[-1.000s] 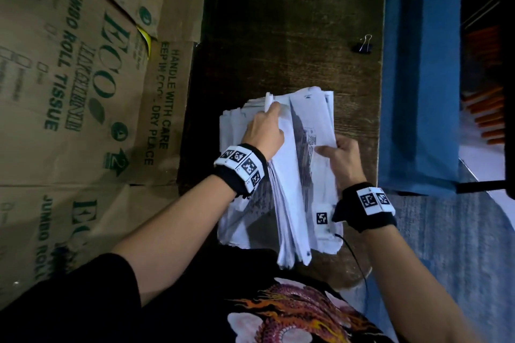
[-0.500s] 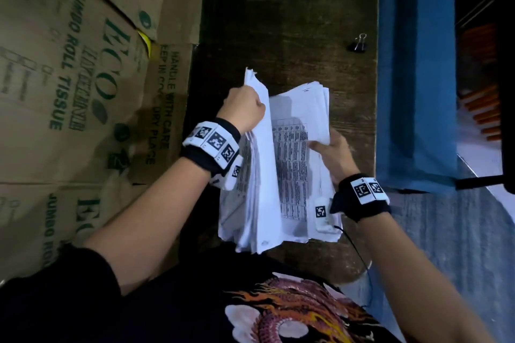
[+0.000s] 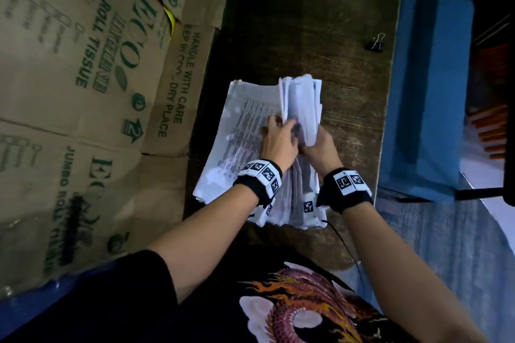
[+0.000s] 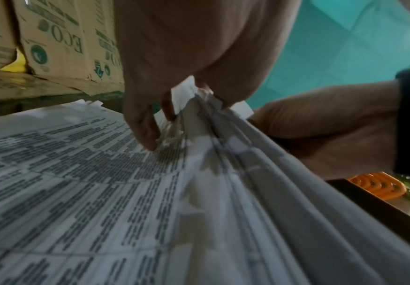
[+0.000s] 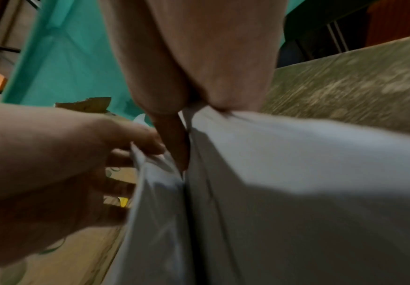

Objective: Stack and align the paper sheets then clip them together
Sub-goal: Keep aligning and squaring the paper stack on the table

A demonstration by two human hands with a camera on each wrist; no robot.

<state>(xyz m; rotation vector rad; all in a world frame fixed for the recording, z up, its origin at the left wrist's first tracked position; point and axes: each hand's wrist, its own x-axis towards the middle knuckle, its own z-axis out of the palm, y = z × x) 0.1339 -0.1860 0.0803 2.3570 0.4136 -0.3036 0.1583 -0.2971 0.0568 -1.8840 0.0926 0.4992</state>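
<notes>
Sheets half-gathered: right hand grips a raised bundle, left hand pinches its edge; clip, beyond sheets, unused.

The head view is dimly lit. The wooden table is left nearly black toward 12 o'clock, while the paper sheets are rendered as the brightest area, their printed lines smeared by motion. The cardboard boxes at 9 o'clock are evenly but weakly lit, and their edges are bowed by wide-angle distortion. A shadow is cast under the wrists onto the sheets toward 6 o'clock. In the left wrist view, strong curvature is seen in the print, and the left hand is shown soft and out of focus. The right wrist view is blurred throughout; the right hand and table grain are streaked. A small glare spot is seen at 2 o'clock in the left wrist view.
</notes>
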